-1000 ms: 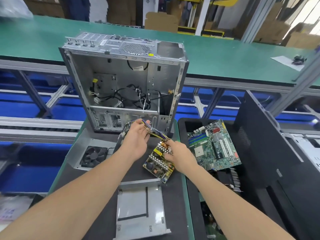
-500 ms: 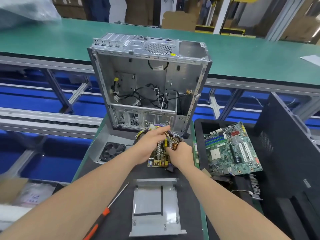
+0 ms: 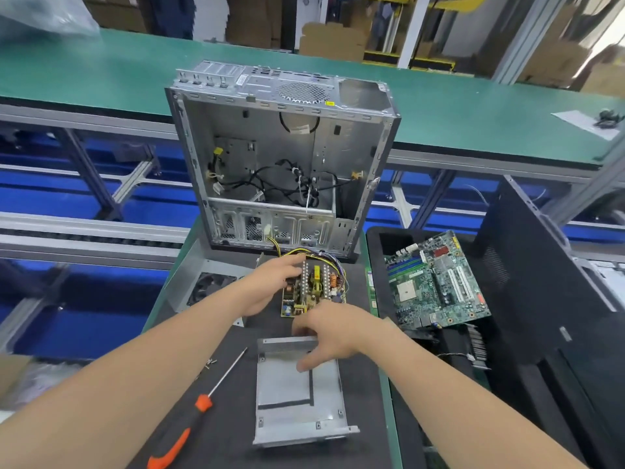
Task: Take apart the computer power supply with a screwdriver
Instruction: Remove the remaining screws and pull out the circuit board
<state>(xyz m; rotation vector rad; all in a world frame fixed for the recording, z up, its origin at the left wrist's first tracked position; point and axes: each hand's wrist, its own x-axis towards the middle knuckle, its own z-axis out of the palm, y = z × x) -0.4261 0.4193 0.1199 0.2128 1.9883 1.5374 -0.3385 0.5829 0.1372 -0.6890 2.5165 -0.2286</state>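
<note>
Power supply board (image 3: pixel 313 292) laid bare on surface (image 3: pixel 230 428), before opened case (image 3: pixel 280 157).
Its left edge is hidden under the clenching left hand (image 3: pixel 267 289); right hand (image 3: pixel 333 333) is spread, ungrasping, over metal cover (image 3: pixel 297 401); screwdriver (image 3: pixel 189 418) is cut off.

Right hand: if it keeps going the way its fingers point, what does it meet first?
The right hand points left and down over the metal tray. Its fingertips look at or touching the tray's top edge, so the tray comes first; beyond lies the screwdriver. Depth is unclear.

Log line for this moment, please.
left hand on PSU board | right hand over metal cover | screwdriver lying unused
</note>
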